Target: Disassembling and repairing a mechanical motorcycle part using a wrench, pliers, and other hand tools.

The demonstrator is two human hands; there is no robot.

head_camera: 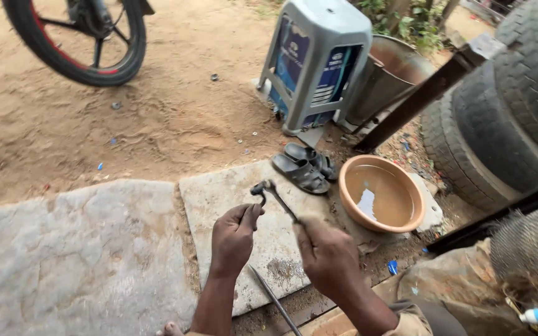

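Over the grey stone slab [231, 199], near centre: left hand [235, 239] curled closed, fingertips pinching a small dark curved rubber-like piece [258, 193]. Right hand [328, 255] closed around the near end of a thin dark metal tool [279, 200], whose far tip meets the curved piece. The two parts appear engaged but not seated; fitting looks partway, though the joint is too small to confirm. A thin metal rod [275, 302] lies on the slab near the wrists. Right: tan round basin of water [381, 194]; far of it, dark sandals [303, 167].
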